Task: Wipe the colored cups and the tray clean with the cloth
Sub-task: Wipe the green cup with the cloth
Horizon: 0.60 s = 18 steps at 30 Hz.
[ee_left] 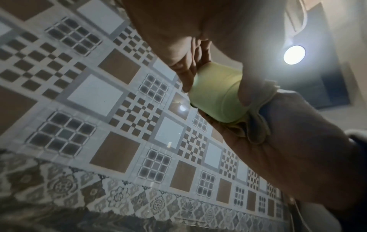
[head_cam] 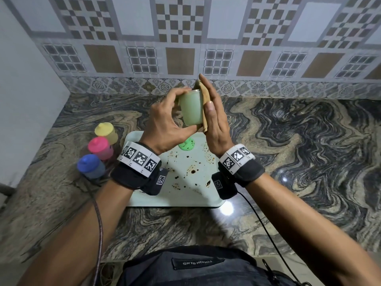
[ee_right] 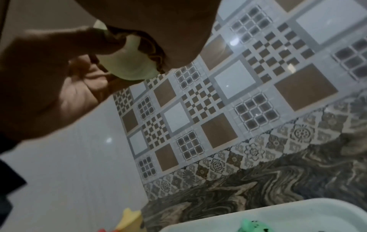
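The pale green cup (head_cam: 191,109) is held up in the air above the far edge of the tray (head_cam: 144,200), its matte body smooth and faintly translucent, a thin metal-looking rim at its top end. The left hand (head_cam: 165,122) grasps it, fingers (head_cam: 179,92) curled over the top rim and thumb under the base. The right hand (head_cam: 214,118) lies flat against the cup's right side with straight fingers, pressing a tan cloth (head_cam: 204,96) between palm and cup; the left wrist view shows the cloth (ee_left: 256,124) bunched in folds under the cup's base. Below the hands, the pale mint tray sits on the marbled bench (head_cam: 299,141) and carries many dark brown spots and smears, plus a bright green lid (head_cam: 186,144) flecked with dark specks, lying just beneath the left thumb. Left of the left wrist, off the tray and on the bench, three lidded cups stand in a close row: a yellow cup (head_cam: 106,132) farthest, a pink cup (head_cam: 100,148) in the middle, a blue cup (head_cam: 91,166) nearest the person.
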Available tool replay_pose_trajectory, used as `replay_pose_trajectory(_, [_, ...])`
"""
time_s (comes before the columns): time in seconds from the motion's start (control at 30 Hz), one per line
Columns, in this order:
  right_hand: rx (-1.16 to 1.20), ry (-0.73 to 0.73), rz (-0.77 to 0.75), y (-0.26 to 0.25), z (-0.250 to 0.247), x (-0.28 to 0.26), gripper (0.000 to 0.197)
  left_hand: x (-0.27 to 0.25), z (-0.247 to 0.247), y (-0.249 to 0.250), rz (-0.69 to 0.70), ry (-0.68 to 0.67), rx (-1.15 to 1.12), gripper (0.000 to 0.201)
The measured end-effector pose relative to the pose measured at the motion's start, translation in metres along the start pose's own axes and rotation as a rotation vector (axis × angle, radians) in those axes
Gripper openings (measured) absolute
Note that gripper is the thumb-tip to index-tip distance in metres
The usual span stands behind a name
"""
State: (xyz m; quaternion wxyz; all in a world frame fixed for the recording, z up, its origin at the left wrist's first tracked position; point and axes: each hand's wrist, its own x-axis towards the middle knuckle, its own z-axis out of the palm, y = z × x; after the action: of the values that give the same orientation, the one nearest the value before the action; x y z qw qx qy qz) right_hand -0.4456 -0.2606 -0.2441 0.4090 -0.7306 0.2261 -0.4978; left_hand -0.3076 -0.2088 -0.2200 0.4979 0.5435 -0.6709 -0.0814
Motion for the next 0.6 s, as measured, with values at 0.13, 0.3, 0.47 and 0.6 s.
replay_pose_trajectory(0.13, [0.064,0.038,0.01,-0.006,0.0,0.003,0.046,0.0,-0.002,-0.006,-0.073,0.034,-0.202,0.073])
replay_pose_trajectory(0.3, [0.045,0.025,0.035,-0.006,-0.006,0.018,0.047,0.001,0.001,-0.02,-0.237,0.025,-0.459,0.075])
replay_pose_trajectory(0.47, [-0.026,-0.035,-0.011,-0.012,-0.002,0.021,0.046,0.006,-0.002,-0.017,-0.195,-0.038,-0.5,0.078])
replay_pose_trajectory(0.6, [-0.136,-0.02,-0.05,-0.01,0.004,0.019,0.045,0.008,-0.004,-0.01,-0.127,-0.031,-0.245,0.075])
